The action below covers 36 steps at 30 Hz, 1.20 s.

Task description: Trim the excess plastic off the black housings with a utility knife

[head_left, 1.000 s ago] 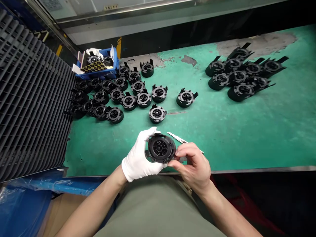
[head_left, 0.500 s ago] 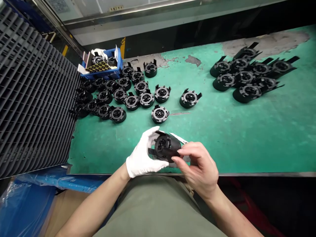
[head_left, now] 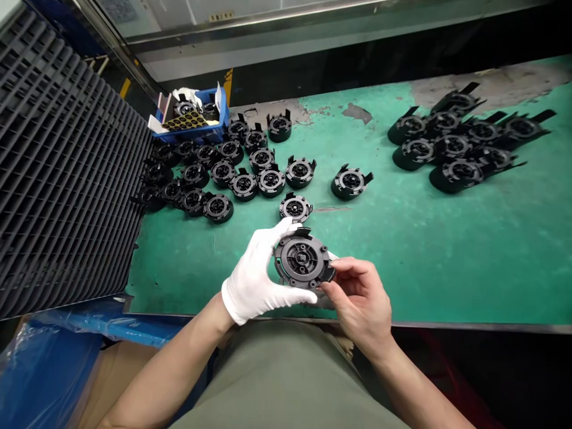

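Disc of black plastic (head_left: 302, 260) is best steadied by white-gloved left hand (head_left: 260, 271), fingers spread around its left side, bare right hand (head_left: 364, 304) pinching its right edge

The held black round plastic part (head_left: 302, 257) looks smooth, with a satin sheen on its flat ring; the loose black round plastic parts (head_left: 351, 182) show the same hard, low sheen; the white close-fitting cloth glove (head_left: 252, 274) is soft and matt; the green flat tabletop (head_left: 447, 256) is smooth and faintly glossy, its grey worn patch (head_left: 357, 113) rough and dull; the long silvery metal rail (head_left: 268, 25) shines; the blue rectangular plastic bin (head_left: 208, 133) is smooth; the clear thin plastic film (head_left: 27, 348) is glossy and crinkled; the olive-green cloth garment (head_left: 290, 378) is matt.
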### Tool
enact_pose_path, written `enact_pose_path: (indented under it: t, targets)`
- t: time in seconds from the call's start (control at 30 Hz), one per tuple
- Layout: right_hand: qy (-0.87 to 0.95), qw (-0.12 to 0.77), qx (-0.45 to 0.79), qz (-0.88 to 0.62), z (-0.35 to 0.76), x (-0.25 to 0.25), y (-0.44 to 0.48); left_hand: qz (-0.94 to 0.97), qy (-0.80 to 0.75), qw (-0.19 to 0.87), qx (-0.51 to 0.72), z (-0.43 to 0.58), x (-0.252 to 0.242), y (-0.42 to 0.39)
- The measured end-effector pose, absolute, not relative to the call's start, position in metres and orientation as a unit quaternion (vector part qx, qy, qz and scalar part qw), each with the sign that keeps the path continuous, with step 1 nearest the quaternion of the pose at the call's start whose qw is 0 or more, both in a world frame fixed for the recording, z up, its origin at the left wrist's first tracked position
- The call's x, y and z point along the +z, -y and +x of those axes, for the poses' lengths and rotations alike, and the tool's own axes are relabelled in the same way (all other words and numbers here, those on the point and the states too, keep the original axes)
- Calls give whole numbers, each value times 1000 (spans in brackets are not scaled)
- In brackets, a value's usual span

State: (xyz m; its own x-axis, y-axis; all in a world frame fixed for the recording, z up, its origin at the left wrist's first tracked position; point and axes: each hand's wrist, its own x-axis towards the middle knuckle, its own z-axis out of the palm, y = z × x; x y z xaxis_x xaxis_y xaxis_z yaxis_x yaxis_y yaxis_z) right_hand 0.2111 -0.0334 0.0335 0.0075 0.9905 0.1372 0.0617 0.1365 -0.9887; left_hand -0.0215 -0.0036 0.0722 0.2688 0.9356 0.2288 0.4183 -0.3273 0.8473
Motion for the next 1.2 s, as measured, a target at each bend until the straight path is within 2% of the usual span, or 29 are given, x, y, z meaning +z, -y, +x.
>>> enact_pose_path:
  t: [0.23, 1.2]
  targets:
    - [535, 508, 481, -474, 209, 28, 33, 749, -448, 305, 381, -28, 75, 0]
    - [536, 495, 493, -473, 206, 26, 36, 729, -469, 330, 372, -32, 75, 6]
